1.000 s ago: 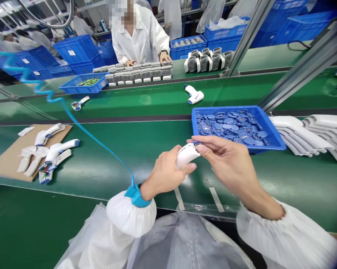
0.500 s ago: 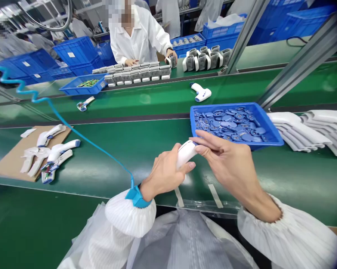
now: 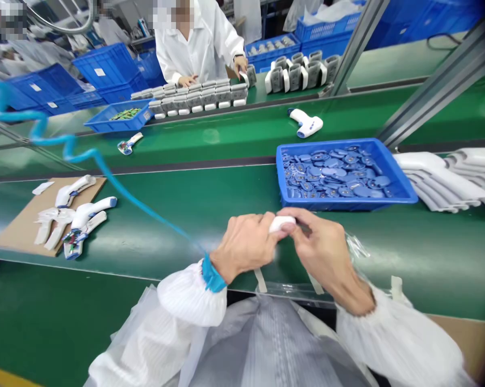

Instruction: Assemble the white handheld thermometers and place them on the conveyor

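Observation:
My left hand (image 3: 246, 242) is closed around a white plastic thermometer housing (image 3: 282, 223), and its fingers cover most of it. My right hand (image 3: 323, 250) meets the housing from the right, with a small dark part (image 3: 305, 228) pinched between thumb and fingers. Where that part touches the housing is hidden by my fingers. A blue antistatic wrist strap (image 3: 212, 274) circles my left wrist over a white cuff, with a coiled blue cord (image 3: 69, 145) running to the upper left.
A blue tray (image 3: 343, 202) of small blue round parts stands just beyond my hands. White housings (image 3: 440, 183) are stacked to its right. Thermometers lie on a cardboard sheet (image 3: 20, 226) at left. A co-worker's hands (image 3: 187, 80) work among grey-and-white units across the green belts.
Both hands have dropped lower and come closer together, and the housing now lies flatter, mostly inside my left hand. The whole view has tilted slightly.

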### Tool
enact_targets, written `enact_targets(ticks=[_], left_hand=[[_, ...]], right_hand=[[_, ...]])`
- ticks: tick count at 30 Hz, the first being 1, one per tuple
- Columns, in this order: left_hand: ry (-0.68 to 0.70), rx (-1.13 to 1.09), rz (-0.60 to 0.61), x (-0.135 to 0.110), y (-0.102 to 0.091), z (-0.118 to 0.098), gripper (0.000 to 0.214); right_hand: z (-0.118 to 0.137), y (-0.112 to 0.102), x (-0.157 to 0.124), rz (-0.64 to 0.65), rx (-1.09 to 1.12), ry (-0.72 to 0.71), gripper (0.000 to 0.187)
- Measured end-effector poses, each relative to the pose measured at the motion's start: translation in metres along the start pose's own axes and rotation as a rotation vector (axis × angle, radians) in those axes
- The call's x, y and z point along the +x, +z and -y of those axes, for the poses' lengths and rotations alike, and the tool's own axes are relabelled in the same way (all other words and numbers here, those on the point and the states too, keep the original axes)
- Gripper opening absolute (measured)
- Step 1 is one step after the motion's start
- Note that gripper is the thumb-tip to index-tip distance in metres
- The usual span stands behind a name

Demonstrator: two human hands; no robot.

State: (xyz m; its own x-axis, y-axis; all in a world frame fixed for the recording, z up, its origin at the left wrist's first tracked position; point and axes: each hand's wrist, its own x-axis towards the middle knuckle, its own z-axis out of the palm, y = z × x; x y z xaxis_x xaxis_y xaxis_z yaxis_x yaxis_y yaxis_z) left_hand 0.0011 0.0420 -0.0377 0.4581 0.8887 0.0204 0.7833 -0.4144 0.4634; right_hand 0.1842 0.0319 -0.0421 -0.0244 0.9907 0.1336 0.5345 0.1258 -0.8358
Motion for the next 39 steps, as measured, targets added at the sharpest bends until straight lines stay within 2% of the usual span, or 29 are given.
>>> enact_targets(ticks=[1,3,5,7,9,11,13,15,17,18,19,20,22,24,25,27,28,29,31,33,35,39], left_hand=[[0.023,0.003,-0.014,-0.003,0.003,0.001,0.036],[-0.031,-0.05,-0.146,-0.009,0.012,0.003,0.034],[-0.221,-0.102,-0.33,-0.011,0.024,0.005,0.04],[-0.377,-0.106,-0.438,-0.008,0.036,0.009,0.051],[-0.368,-0.087,-0.431,0.0,0.041,0.013,0.055],[-0.298,-0.107,-0.366,0.005,0.037,0.018,0.053],[-0.222,-0.206,-0.29,0.004,0.027,0.023,0.047],[-0.143,-0.371,-0.335,-0.004,0.019,0.024,0.038],[-0.162,-0.551,-0.536,-0.012,0.02,0.023,0.041],[-0.221,-0.627,-0.652,-0.014,0.024,0.022,0.047],[-0.303,-0.687,-0.751,-0.015,0.029,0.021,0.053],[-0.387,-0.724,-0.823,-0.013,0.035,0.02,0.058],[-0.495,-0.722,-0.872,-0.006,0.047,0.021,0.06],[-0.533,-0.658,-0.845,0.004,0.053,0.025,0.06],[-0.545,-0.625,-0.809,0.009,0.053,0.027,0.059],[-0.574,-0.564,-0.746,0.017,0.047,0.03,0.056],[-0.577,-0.536,-0.729,0.019,0.041,0.03,0.056],[-0.557,-0.521,-0.711,0.02,0.033,0.029,0.056],[-0.431,-0.592,-0.63,0.018,0.015,0.025,0.051],[-0.241,-0.791,-0.458,0.01,-0.004,0.02,0.037],[-0.1,-0.928,-0.283,-0.001,-0.018,0.014,0.034],[-0.034,-0.906,-0.157,-0.019,-0.034,-0.005,0.039]], right_hand=[[-0.003,-0.001,-0.004,-0.002,0.019,0.033,0.025],[-0.006,-0.002,-0.01,0.041,0.05,0.079,0.027],[-0.007,0.0,-0.015,0.152,0.048,0.047,0.028],[-0.006,0.007,-0.021,0.291,0.004,-0.054,0.028],[-0.003,0.018,-0.027,0.301,-0.05,-0.146,0.032],[-0.002,0.027,-0.031,0.202,-0.056,-0.159,0.037],[-0.003,0.031,-0.031,0.133,0.017,-0.065,0.038],[-0.005,0.029,-0.026,0.224,0.172,0.181,0.04],[-0.006,0.026,-0.02,0.417,0.368,0.481,0.049],[-0.005,0.026,-0.018,0.525,0.452,0.591,0.054],[-0.003,0.028,-0.018,0.621,0.496,0.642,0.057],[-0.001,0.031,-0.02,0.68,0.479,0.618,0.056],[0.006,0.042,-0.028,0.664,0.22,0.392,0.046],[0.013,0.055,-0.037,0.535,-0.126,0.146,0.037],[0.015,0.061,-0.04,0.463,-0.275,0.071,0.037],[0.016,0.066,-0.042,0.393,-0.439,0.014,0.042],[0.015,0.066,-0.041,0.389,-0.443,-0.004,0.042],[0.013,0.063,-0.038,0.385,-0.413,-0.032,0.042],[0.005,0.052,-0.033,0.391,-0.224,-0.049,0.04],[-0.004,0.038,-0.027,0.406,0.0,0.007,0.038],[-0.014,0.027,-0.023,0.428,0.148,0.083,0.039],[-0.026,0.016,-0.024,0.455,0.299,0.141,0.045]])
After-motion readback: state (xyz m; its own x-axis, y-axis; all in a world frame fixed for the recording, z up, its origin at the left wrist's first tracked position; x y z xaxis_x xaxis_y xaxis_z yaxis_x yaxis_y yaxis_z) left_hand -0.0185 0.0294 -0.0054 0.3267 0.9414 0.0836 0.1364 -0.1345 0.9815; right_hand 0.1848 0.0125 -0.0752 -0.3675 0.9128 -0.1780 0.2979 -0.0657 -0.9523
